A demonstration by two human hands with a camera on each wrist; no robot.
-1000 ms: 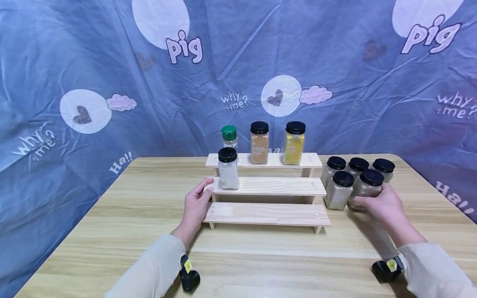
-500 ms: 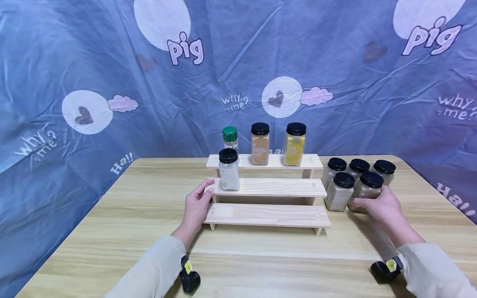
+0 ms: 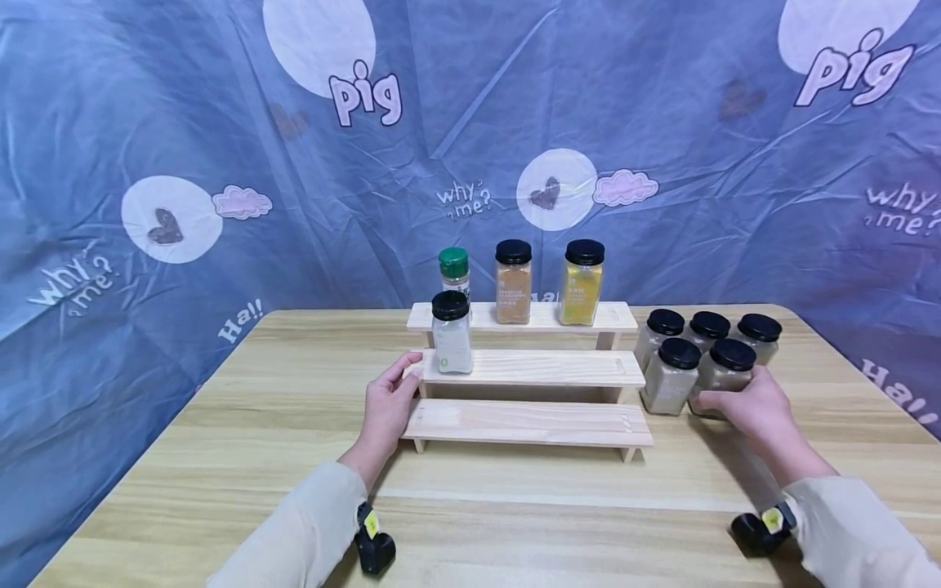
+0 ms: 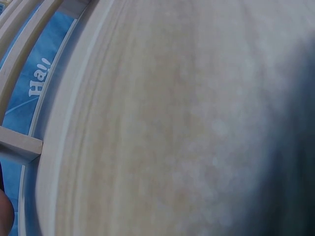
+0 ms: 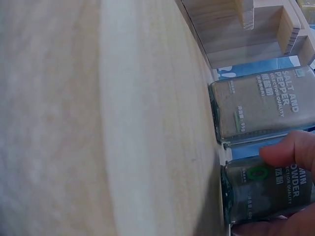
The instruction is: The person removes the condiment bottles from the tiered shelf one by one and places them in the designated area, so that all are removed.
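Observation:
A three-tier pale wooden spice rack (image 3: 544, 370) stands mid-table in the head view. My left hand (image 3: 388, 404) grips the left end of its middle shelf between thumb and fingers. In the left wrist view only a fingertip (image 4: 5, 214) shows at the edge. My right hand (image 3: 757, 415) holds a square glass jar of cumin powder (image 5: 253, 194) with a black lid, thumb on the near face. That jar stands upright on the table, front right of a cluster. Beside it is a salt and pepper jar (image 5: 261, 105).
Behind these stand several more black-lidded jars (image 3: 709, 327). The top shelf carries a green-capped bottle (image 3: 453, 265), an orange-brown spice jar (image 3: 513, 286) and a yellow one (image 3: 581, 286). A jar of white contents (image 3: 452, 343) sits left on the middle shelf. A blue printed cloth (image 3: 331, 229) hangs behind.

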